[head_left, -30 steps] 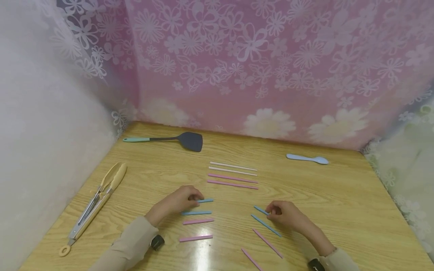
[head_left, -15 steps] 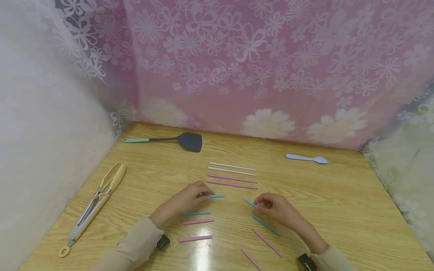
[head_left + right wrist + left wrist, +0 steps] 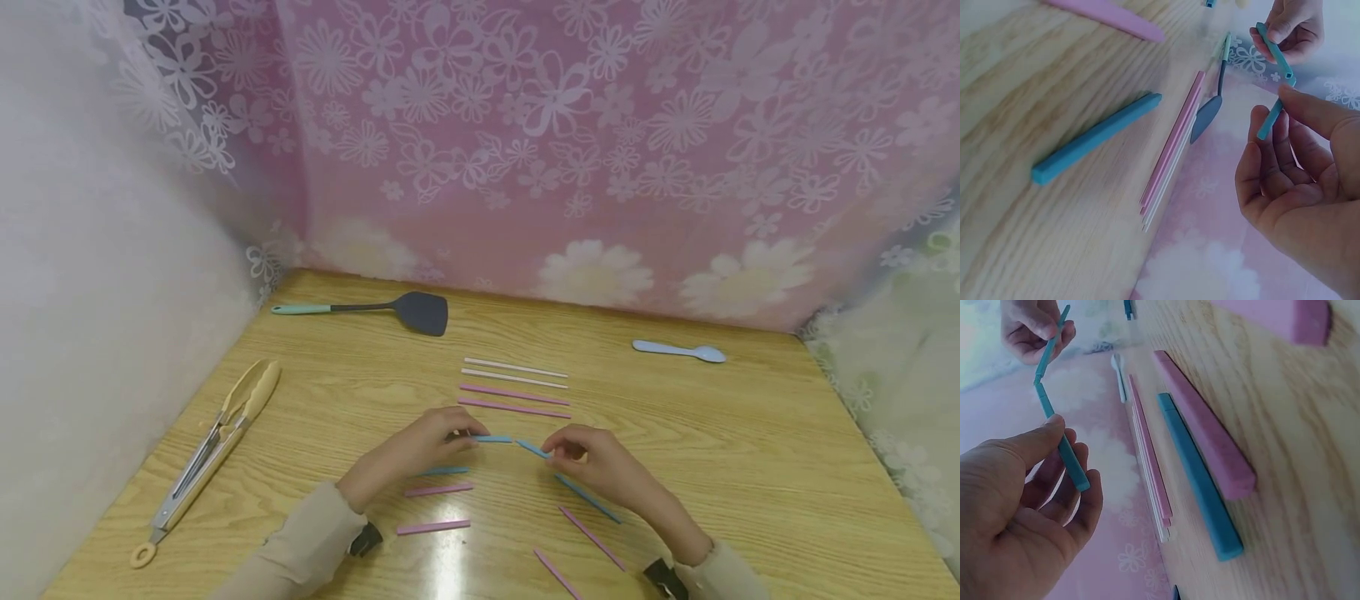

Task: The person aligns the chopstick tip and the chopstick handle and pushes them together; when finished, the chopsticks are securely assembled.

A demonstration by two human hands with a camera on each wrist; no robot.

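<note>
The left hand (image 3: 431, 437) hides an end of the blue stick (image 3: 450, 472) just below it. Below the right hand (image 3: 596, 461), the head view's edge cuts off a pink stick (image 3: 556, 573). Whether the held blue pieces (image 3: 493, 438) touch is too small to tell.

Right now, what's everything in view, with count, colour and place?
Table: one, brown wood, foreground
Held short sticks: two, blue, over the table
Resting short sticks: two, blue, left and right
Short pink sticks: four, pink, two each side
Long pink sticks: two, pink, table middle
Long white sticks: two, white, beyond those
Spatula: one, dark grey and green, far left
Spoon: one, pale blue, far right
Tongs: one, yellow and silver, left side
Cloth: count unclear, pink behind, pale at sides
Wrist devices: two, black, wrists
Sleeves: two, beige, forearms
Left hand and right hand: one each, bare, pinching held sticks
</note>
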